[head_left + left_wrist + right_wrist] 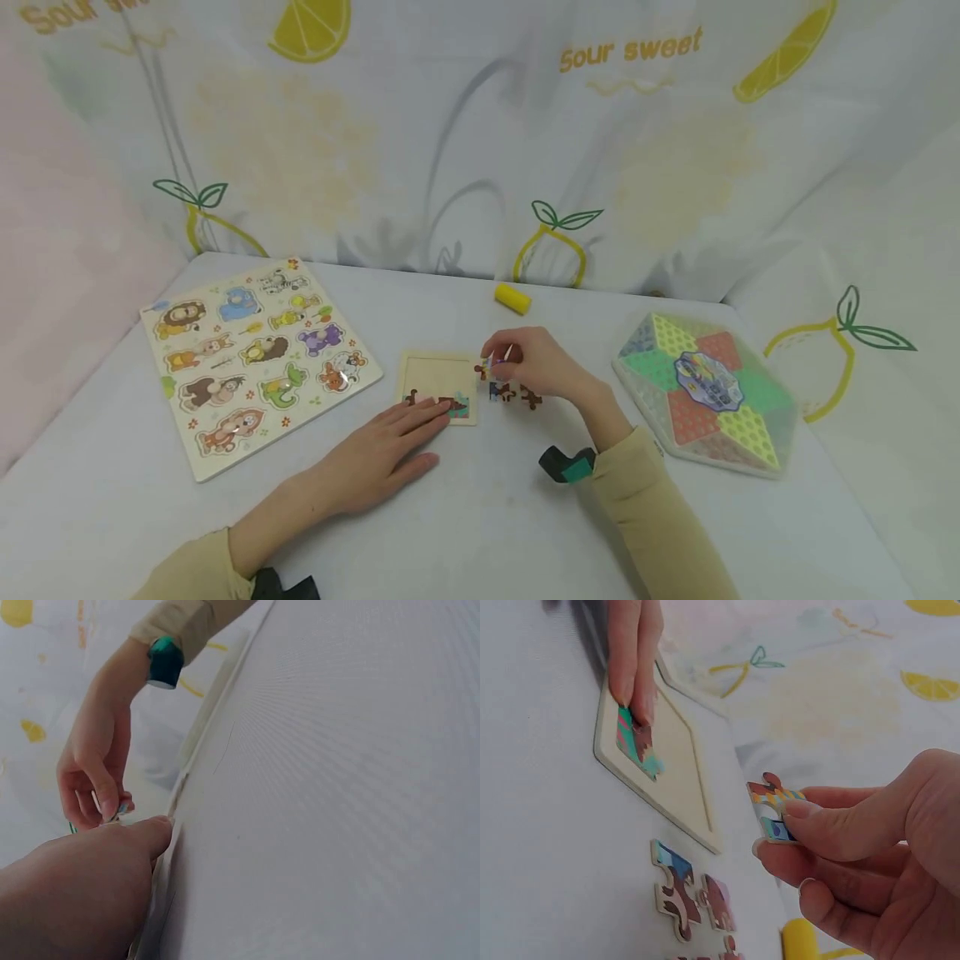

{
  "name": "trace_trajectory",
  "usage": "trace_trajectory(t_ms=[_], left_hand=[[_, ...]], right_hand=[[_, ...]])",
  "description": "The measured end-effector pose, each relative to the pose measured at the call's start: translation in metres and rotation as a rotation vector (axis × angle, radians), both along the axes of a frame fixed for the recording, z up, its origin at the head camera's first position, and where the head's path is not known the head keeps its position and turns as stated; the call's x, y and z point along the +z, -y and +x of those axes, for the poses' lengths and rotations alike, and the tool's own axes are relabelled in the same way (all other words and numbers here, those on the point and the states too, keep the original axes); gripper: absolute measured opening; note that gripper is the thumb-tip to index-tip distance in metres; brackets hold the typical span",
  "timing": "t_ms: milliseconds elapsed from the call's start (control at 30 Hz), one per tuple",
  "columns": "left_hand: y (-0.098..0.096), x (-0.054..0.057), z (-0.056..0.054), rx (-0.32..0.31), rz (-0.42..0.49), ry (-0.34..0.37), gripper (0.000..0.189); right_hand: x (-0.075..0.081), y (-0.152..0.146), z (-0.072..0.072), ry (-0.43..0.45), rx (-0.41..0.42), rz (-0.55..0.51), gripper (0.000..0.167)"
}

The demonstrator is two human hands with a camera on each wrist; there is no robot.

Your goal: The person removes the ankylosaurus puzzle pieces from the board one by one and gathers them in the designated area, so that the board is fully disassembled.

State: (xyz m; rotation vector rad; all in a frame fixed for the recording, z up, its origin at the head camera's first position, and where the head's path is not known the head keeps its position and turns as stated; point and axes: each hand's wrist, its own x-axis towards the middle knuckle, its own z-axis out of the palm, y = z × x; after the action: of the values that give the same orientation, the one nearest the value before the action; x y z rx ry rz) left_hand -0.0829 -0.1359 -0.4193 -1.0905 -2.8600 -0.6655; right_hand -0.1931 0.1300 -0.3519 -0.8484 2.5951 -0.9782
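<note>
A small wooden puzzle tray [438, 371] lies in the middle of the table, with joined puzzle pieces [459, 407] along its near side. My left hand [386, 457] rests its fairly straight fingers on those pieces; the right wrist view shows two fingertips pressing beside the brown-and-teal piece [651, 761]. To the right of the tray, my right hand [540, 360] pinches a jigsaw piece [772, 814] between thumb and fingers, raised off the table. It has brown, orange-striped and blue parts. Below that hand lie several loose jigsaw pieces [676, 892].
On the left lies a large animal peg board [255, 358]. A clear box of colored perforated panels [708, 392] stands on the right. Behind the right hand is a yellow cylinder [513, 298]. A lemon-print cloth [420, 167] hangs at the back of the table.
</note>
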Motion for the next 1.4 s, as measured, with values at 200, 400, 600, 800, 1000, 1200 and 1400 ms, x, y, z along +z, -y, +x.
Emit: trace_trajectory(t_ms=[200, 400, 600, 800, 1000, 1200, 1400], left_hand=[[-0.002, -0.003, 0.001, -0.008, 0.003, -0.021, 0.056], [-0.001, -0.003, 0.001, -0.012, 0.015, -0.049, 0.055], [0.001, -0.002, 0.003, -0.006, 0.017, -0.049, 0.055], [0.001, -0.002, 0.002, -0.013, 0.018, -0.055, 0.055], [0.000, -0.002, 0.001, -0.008, 0.014, -0.051, 0.055], [0.000, -0.003, 0.001, -0.003, 0.007, -0.045, 0.055], [0.000, -0.004, 0.001, -0.003, 0.011, -0.037, 0.055]], right_hand=[[0.000, -0.032, 0.002, 0.027, -0.037, -0.009, 0.012], [-0.001, -0.072, -0.003, 0.118, -0.048, -0.018, 0.012], [0.005, -0.086, -0.007, 0.213, -0.010, 0.055, 0.014], [0.001, -0.087, -0.009, 0.286, 0.032, 0.121, 0.006], [-0.005, -0.090, -0.012, 0.291, 0.045, 0.169, 0.009], [-0.006, -0.092, -0.012, 0.227, 0.025, 0.192, 0.010], [-0.010, -0.094, -0.014, 0.170, -0.009, 0.227, 0.010]])
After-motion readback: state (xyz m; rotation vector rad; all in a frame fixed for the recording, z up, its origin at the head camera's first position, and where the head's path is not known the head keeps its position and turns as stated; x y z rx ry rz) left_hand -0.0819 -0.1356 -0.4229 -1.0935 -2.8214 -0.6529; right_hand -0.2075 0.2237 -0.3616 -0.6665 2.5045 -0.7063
